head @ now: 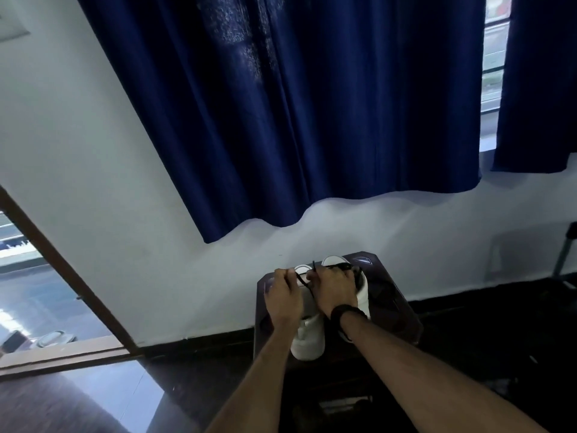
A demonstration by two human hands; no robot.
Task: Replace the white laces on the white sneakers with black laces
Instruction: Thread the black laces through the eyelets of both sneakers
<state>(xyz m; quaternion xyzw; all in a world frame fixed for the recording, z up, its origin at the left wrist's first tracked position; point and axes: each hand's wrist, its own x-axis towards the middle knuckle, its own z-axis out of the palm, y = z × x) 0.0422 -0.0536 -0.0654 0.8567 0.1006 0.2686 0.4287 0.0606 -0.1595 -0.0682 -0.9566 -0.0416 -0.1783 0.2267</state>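
Two white sneakers stand side by side on a small dark table (402,314), toes toward me. The left sneaker (307,339) lies under both my hands. My left hand (282,296) pinches a strand of the black lace (302,280) over the shoe's opening. My right hand (332,290), with a black band at its wrist, pinches the other strand, and one lace tip sticks up above it. The right sneaker (362,289) is half hidden behind my right hand and has black lace across its top. No white lace can be made out.
The table stands against a pale wall under a dark blue curtain (296,104). An open doorway with a brown frame (62,276) is at the left. A dark metal stand (565,260) is at the far right. The floor is dark and glossy.
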